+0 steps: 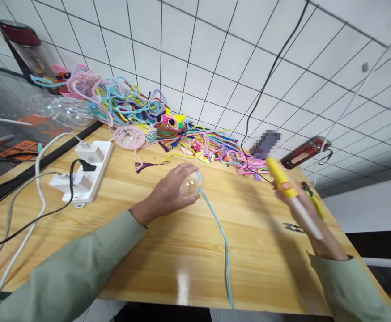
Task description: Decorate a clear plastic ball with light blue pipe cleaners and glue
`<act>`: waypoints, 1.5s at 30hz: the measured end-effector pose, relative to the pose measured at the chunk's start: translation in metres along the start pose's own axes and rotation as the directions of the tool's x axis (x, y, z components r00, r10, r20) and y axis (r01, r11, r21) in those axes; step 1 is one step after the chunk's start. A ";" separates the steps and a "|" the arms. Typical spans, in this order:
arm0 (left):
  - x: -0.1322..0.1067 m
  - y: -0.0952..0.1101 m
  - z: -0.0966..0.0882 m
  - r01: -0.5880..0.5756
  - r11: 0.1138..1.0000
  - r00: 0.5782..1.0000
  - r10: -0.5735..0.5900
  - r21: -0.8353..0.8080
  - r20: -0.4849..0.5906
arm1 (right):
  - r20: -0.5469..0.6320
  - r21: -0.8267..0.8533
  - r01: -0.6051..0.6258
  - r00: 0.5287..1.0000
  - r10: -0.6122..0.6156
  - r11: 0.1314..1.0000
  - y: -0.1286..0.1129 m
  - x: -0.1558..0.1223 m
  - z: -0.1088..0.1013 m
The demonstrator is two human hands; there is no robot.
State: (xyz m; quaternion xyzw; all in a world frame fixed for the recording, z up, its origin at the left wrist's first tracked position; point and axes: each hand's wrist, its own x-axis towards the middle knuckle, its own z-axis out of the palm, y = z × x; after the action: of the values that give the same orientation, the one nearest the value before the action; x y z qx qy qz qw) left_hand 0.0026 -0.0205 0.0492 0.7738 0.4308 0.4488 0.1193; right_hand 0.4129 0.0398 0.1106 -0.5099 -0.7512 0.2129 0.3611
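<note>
Clasped by the fingers and thumb of my left hand (167, 194) is a clear plastic ball (191, 184). A light blue pipe cleaner (225, 237) lies against the ball's right side, and its long tail trails over the wooden table towards the front edge. On the right, my right hand (291, 197) is closed around a yellow hot glue gun (281, 177), raised above the table and apart from the ball. A white glue stick (306, 219) juts from the gun's back end. Motion blur smears that hand and the gun.
Piles of coloured pipe cleaners (125, 100) line the wall, with a pink wrapped ball (129, 136) and a big-eyed decorated ball (167, 125) among them. A white power strip (96, 172) with cables stands left. Yellow-handled pliers (312, 199) lie right. A black cord (265, 85) hangs down.
</note>
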 end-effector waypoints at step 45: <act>-0.004 -0.008 0.004 -0.041 0.994 0.998 0.036 0.099 0.056 | -0.440 0.479 -0.450 0.619 0.650 0.753 0.095 -0.023 -0.035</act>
State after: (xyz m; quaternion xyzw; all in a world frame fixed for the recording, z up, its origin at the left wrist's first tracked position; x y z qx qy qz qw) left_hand 0.0000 -0.0182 0.0400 0.7988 0.4343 0.4079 0.0834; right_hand 0.5030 0.0544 0.0609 -0.6910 -0.3608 0.2673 0.5665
